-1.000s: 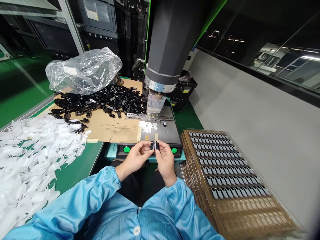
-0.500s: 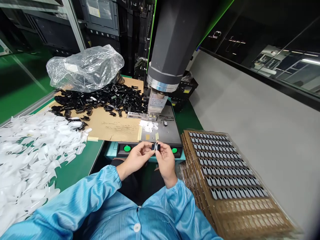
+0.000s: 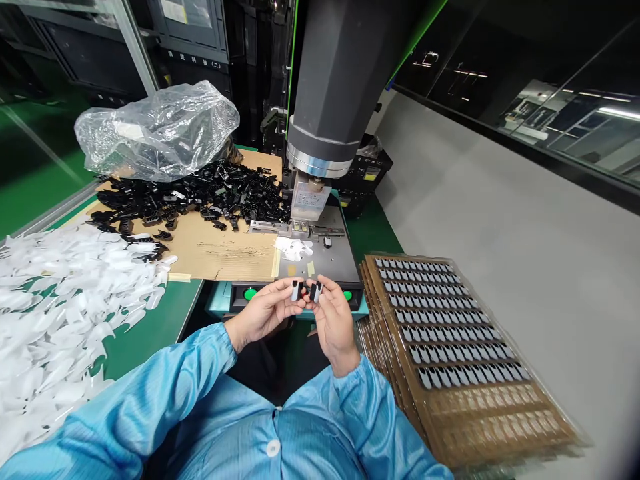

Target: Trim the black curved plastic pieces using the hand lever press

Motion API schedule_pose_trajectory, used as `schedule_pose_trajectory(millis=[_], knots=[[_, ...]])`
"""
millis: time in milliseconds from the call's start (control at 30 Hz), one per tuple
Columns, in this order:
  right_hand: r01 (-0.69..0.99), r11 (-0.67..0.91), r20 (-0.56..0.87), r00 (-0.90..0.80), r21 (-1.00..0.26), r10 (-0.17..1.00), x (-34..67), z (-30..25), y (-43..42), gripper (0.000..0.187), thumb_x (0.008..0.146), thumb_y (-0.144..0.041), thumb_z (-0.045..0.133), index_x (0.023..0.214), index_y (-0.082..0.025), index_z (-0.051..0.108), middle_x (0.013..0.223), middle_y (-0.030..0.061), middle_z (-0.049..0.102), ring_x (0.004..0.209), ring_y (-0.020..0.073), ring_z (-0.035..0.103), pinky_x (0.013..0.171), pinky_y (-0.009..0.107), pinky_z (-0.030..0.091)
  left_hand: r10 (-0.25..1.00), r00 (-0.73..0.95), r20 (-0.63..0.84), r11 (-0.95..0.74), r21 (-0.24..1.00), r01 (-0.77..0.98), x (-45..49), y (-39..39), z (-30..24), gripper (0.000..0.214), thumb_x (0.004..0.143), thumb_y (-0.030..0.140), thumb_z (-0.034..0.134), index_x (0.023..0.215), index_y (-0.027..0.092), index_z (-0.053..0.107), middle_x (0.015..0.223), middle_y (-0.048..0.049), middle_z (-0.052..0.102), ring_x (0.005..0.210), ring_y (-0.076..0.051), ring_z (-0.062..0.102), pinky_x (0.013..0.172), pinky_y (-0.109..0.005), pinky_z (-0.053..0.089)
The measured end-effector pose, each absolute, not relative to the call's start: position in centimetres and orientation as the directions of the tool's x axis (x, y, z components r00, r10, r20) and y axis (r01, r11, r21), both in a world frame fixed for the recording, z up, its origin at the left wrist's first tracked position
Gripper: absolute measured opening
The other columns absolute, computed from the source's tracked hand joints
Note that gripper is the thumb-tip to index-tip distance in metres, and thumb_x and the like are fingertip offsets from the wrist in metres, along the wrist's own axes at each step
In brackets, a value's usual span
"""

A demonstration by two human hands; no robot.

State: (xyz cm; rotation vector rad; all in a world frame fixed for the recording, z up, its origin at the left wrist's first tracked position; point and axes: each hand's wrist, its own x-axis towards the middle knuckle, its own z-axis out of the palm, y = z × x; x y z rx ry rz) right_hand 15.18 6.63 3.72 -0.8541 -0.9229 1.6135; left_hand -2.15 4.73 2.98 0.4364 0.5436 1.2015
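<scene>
Between thumb and fingers, my left hand point(image 3: 267, 308) grips a small black-and-white plastic part point(image 3: 297, 291). A similar black-and-white plastic piece point(image 3: 316, 291) is pinched in my right hand point(image 3: 334, 319). The two pieces are held side by side, their light faces turned toward me, above the front edge of the press between its green buttons. Just beyond, a small pile of white plastic pieces point(image 3: 294, 249) lies on the press bed point(image 3: 330, 268). One more black-and-white part point(image 3: 327, 242) rests to the right of that pile, near the metal fixture point(image 3: 273, 227).
A dark press head point(image 3: 325, 87) hangs over the fixture. Loose black parts point(image 3: 220, 193) cover cardboard point(image 3: 225, 257) at the left, behind heaped white pieces point(image 3: 65, 320). A clear plastic bag point(image 3: 160, 130) lies behind. Stacked brown trays point(image 3: 475, 407), the top one partly filled, stand at right.
The two pieces, earlier pressed close together edge-on, are now turned to show their light faces and held slightly apart. The view has shifted a little.
</scene>
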Motion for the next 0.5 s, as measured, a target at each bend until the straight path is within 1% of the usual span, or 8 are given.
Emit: schedule_pose_trajectory(millis=[100, 200, 333, 500], knots=[[-0.482, -0.187, -0.089, -0.218, -0.856, 0.972, 15.10, 3.94, 6.46, 0.036, 0.093, -0.033, 0.072, 0.128, -0.026, 0.065, 0.126, 0.0074, 0.075, 0.096, 0.0185, 0.073, 0.086, 0.038, 0.063, 0.946, 0.293, -0.138, 0.320, 0.542, -0.777, -2.22, 4.59, 2.97, 0.033, 0.099, 0.019, 0.072, 0.131, 0.012, 0.072, 0.106, -0.0119, 0.080, 0.091, -0.019, 0.081, 0.082, -0.028, 0.067], [-0.501, -0.198, -0.092, -0.227, -0.843, 0.969, 15.06, 3.99, 6.38, 0.035, 0.092, -0.032, 0.073, 0.126, -0.026, 0.067, 0.121, 0.0063, 0.076, 0.093, 0.0176, 0.072, 0.084, 0.036, 0.062, 0.941, 0.312, -0.133, 0.334, 0.527, -0.782, -2.25, 4.55, 2.93, 0.033, 0.100, 0.017, 0.069, 0.133, 0.013, 0.072, 0.108, -0.0124, 0.080, 0.092, -0.020, 0.081, 0.082, -0.029, 0.067], [-0.506, -0.209, -0.101, -0.232, -0.837, 0.967, 15.05, 3.99, 6.33, 0.033, 0.092, -0.033, 0.073, 0.124, -0.026, 0.067, 0.117, 0.0057, 0.075, 0.089, 0.0174, 0.070, 0.082, 0.037, 0.063, 0.934, 0.330, -0.139, 0.352, 0.522, -0.777, -2.32, 4.63, 2.83, 0.034, 0.101, 0.016, 0.068, 0.134, 0.012, 0.072, 0.108, -0.0128, 0.080, 0.091, -0.020, 0.081, 0.082, -0.029, 0.067], [-0.494, -0.210, -0.112, -0.221, -0.844, 0.969, 15.03, 3.94, 6.23, 0.033, 0.092, -0.032, 0.073, 0.123, -0.025, 0.067, 0.110, 0.0040, 0.075, 0.088, 0.0167, 0.070, 0.080, 0.035, 0.062, 0.930, 0.339, -0.143, 0.362, 0.519, -0.774, -2.32, 4.65, 2.75, 0.035, 0.100, 0.017, 0.069, 0.134, 0.011, 0.072, 0.110, -0.0133, 0.079, 0.091, -0.020, 0.080, 0.082, -0.029, 0.067]])
